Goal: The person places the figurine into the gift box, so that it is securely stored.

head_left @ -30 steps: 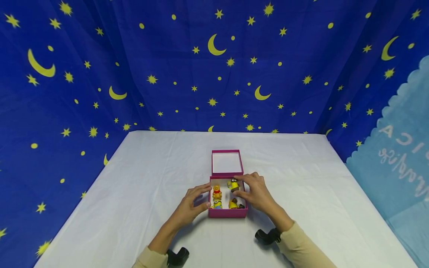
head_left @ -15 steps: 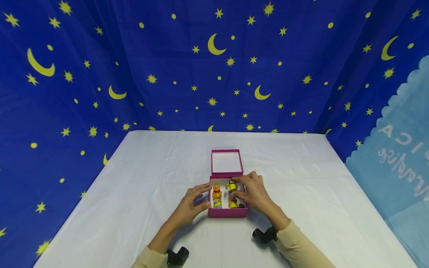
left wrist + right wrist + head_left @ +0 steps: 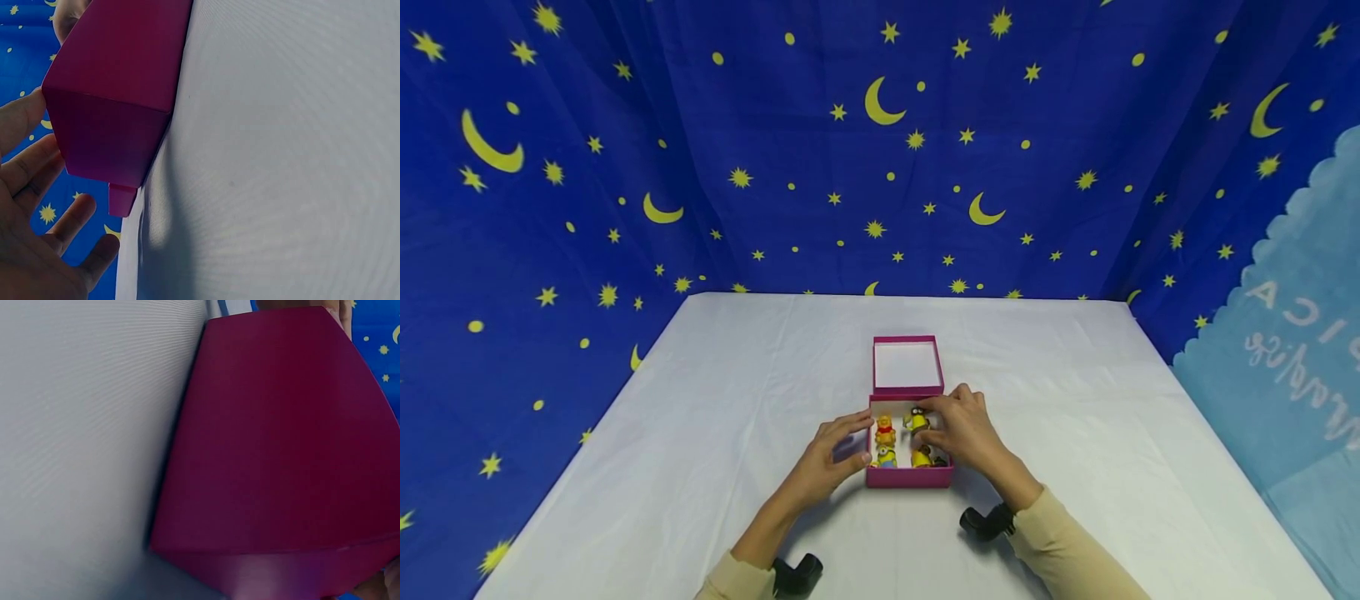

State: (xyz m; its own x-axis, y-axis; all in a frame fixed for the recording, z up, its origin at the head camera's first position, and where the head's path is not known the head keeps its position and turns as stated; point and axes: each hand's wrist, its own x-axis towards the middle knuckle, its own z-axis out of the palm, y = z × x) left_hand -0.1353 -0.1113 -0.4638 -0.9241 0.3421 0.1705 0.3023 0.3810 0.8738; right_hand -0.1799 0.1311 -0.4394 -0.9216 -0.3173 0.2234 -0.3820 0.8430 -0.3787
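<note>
A magenta box [image 3: 910, 477] stands open at the middle front of the table. My left hand [image 3: 824, 460] touches its left rim with fairly straight fingers; in the left wrist view, the thumb and fingertips [image 3: 47, 153] meet the box edge [image 3: 112, 56]. Over the box's right side, my right hand [image 3: 967, 429] pinches a yellow Minion figurine [image 3: 917, 420] at the back right. A Winnie the Pooh figurine [image 3: 885, 432] lies at the left, with another Minion figurine [image 3: 887, 457] below it. At the front right is a yellow and brown figurine [image 3: 922, 456], partly hidden by my right thumb.
The box lid [image 3: 906, 390], white inside, lies just behind the box. A white cloth [image 3: 760, 375] covers the table. Blue star-patterned curtains [image 3: 820, 150] hang behind and at the sides, with a light blue banner [image 3: 1292, 358] on the right.
My right hand has shifted slightly left and toward me with the Minion figurine, which turned a little. The left hand stays at the box's left rim.
</note>
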